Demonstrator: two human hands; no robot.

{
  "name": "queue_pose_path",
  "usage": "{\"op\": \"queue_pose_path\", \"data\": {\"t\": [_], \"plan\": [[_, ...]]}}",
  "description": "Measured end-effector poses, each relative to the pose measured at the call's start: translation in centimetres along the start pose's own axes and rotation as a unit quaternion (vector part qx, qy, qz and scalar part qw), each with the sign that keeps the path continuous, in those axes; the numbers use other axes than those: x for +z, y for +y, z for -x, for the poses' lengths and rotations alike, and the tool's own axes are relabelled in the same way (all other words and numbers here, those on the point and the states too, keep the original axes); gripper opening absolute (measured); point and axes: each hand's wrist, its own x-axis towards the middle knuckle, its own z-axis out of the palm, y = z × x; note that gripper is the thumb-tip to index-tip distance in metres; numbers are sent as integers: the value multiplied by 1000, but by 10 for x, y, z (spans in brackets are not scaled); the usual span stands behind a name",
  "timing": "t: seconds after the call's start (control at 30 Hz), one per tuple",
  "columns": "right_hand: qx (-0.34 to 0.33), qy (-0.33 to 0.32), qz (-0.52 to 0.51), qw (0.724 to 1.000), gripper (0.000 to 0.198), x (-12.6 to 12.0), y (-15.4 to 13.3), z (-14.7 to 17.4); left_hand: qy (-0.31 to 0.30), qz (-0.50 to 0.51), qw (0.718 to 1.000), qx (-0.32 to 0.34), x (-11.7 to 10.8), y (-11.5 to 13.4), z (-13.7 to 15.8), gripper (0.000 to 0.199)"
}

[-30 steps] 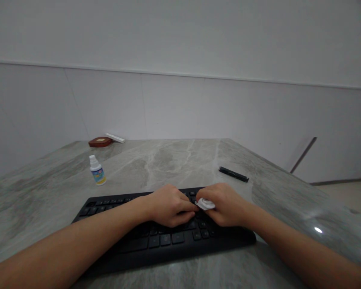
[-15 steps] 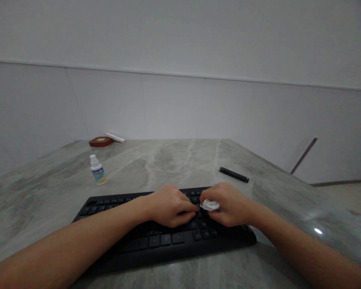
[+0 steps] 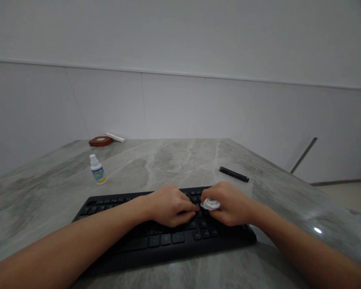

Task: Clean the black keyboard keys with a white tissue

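Observation:
A black keyboard (image 3: 165, 240) lies in front of me on the marbled table, partly covered by both forearms and hands. My left hand (image 3: 171, 206) rests over its middle-right keys, closed, with thumb and forefinger tips close together; anything between them is too small to make out. Just to the right, my right hand (image 3: 228, 204) is curled round a crumpled white wipe (image 3: 211, 204) that bulges out between thumb and fingers. The wipe sits low over the keys, close to the left fingertips. Whether it touches them I cannot tell.
A small white spray bottle (image 3: 98, 170) with a colourful label stands beyond the keyboard's left end. Behind the keyboard at right lies a black pen-like stick (image 3: 234, 174). At the back left are a reddish-brown case (image 3: 100, 141) and a white strip (image 3: 115, 137) by the wall.
My right hand has shifted very slightly, and the wipe in it has moved a touch right and up. My left hand stays in place.

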Motion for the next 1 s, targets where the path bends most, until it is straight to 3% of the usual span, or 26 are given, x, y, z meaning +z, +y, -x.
{"op": "queue_pose_path", "data": {"t": [0.13,0.43,0.7,1.0], "plan": [[-13,6,-28,1000,20,2,-1,-1,5,1,1000,4,1,0,0,22],[38,64,12,997,23,13,6,-4,-1,-2,1000,-4,3,-2,0,25],[-45,53,-24,997,23,10,6,-3,-6,0,1000,-4,1,0,0,22],[-46,71,-19,996,29,12,3,-5,-6,-1,1000,-3,2,1,0,22]]}}
